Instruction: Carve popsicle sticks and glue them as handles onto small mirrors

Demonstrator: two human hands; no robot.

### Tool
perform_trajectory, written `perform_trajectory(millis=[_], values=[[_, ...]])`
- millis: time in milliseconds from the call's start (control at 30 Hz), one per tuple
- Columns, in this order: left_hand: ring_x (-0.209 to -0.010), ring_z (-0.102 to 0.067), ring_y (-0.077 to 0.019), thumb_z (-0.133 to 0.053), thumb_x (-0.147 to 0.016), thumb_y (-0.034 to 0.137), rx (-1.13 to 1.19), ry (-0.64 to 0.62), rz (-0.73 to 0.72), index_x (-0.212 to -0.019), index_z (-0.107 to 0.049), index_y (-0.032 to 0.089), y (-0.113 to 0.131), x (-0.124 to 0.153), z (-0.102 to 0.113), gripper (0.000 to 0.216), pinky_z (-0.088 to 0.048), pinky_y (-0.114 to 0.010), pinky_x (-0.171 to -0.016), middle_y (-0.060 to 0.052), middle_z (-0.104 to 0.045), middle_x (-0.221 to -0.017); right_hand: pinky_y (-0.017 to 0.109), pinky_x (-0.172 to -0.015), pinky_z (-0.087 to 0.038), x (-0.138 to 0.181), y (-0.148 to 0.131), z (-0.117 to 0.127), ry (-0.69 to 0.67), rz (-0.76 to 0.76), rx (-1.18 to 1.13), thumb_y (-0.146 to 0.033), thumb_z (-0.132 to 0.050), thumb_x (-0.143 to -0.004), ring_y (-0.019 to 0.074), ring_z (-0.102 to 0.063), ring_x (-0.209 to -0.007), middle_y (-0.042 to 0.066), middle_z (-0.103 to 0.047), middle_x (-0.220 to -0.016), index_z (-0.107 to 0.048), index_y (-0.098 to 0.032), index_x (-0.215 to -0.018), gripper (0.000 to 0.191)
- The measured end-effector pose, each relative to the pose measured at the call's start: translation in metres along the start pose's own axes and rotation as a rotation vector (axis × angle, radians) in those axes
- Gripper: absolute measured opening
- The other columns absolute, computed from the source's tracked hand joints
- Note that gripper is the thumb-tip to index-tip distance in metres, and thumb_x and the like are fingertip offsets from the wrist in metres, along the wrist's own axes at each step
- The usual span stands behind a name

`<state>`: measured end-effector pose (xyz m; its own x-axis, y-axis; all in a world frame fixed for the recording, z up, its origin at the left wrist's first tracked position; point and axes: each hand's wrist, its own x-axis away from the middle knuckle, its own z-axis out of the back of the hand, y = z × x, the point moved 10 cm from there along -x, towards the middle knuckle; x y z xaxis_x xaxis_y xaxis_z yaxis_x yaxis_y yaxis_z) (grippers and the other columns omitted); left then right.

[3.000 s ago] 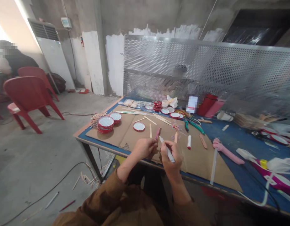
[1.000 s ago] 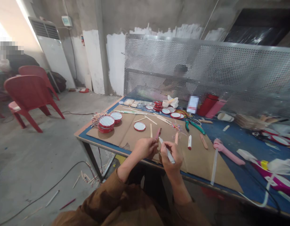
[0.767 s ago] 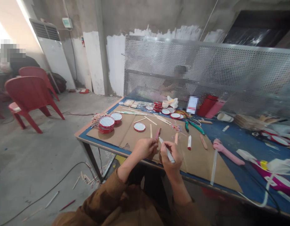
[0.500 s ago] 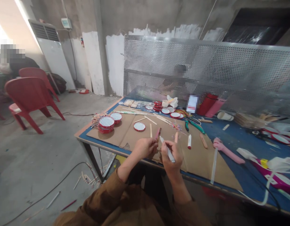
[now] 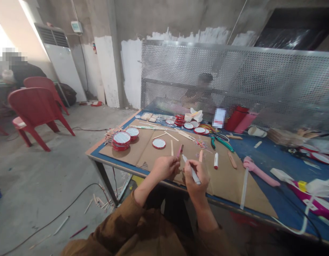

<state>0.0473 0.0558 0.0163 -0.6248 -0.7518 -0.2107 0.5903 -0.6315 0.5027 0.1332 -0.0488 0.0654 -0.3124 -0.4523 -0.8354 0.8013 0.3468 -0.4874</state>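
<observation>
My left hand [image 5: 165, 166] is closed on the lower end of a flat pinkish stick [image 5: 179, 150], which points up and away over the table's front edge. In my right hand [image 5: 198, 179] a white marker pen [image 5: 195, 176] is gripped like a writing pen, its tip close beside the stick. Whether the tip touches the stick is too small to tell. Beyond the hands, a pale wooden stick [image 5: 172, 147] and a red-rimmed white disc [image 5: 158, 143] lie on the cardboard sheet [image 5: 143, 151]. Another marker [image 5: 216, 161], white with a red end, lies to the right.
Red-rimmed discs are stacked [image 5: 121, 141] at the left. Green-handled pliers [image 5: 224, 144], a pink-wrapped tool [image 5: 262, 172] and a magenta glue gun [image 5: 310, 201] lie to the right. A perforated metal screen [image 5: 170, 71] stands behind. Another person sits far left, near red chairs [image 5: 37, 110].
The view has shifted very slightly. Both hands keep their grips on the stick and the marker pen, in nearly the same place.
</observation>
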Motion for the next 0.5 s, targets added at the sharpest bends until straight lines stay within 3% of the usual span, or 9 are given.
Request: perform_trajectory(millis=[500], values=[[-0.068, -0.059, -0.0133, -0.046, -0.087, 0.032, -0.011, 0.011, -0.013, -0.079, -0.063, 0.021, 0.0016, 0.0003, 0.0018, 0.022, -0.027, -0.022, -0.054, 0.0, -0.068, -0.075, 0.026, -0.065, -0.048, 0.0019, 0.0036, -0.0012, -0.022, -0.012, 0.015, -0.022, -0.052, -0.083, 0.0127, -0.059, -0.062, 0.0, -0.062, -0.068, -0.058, -0.019, -0.085, 0.007]])
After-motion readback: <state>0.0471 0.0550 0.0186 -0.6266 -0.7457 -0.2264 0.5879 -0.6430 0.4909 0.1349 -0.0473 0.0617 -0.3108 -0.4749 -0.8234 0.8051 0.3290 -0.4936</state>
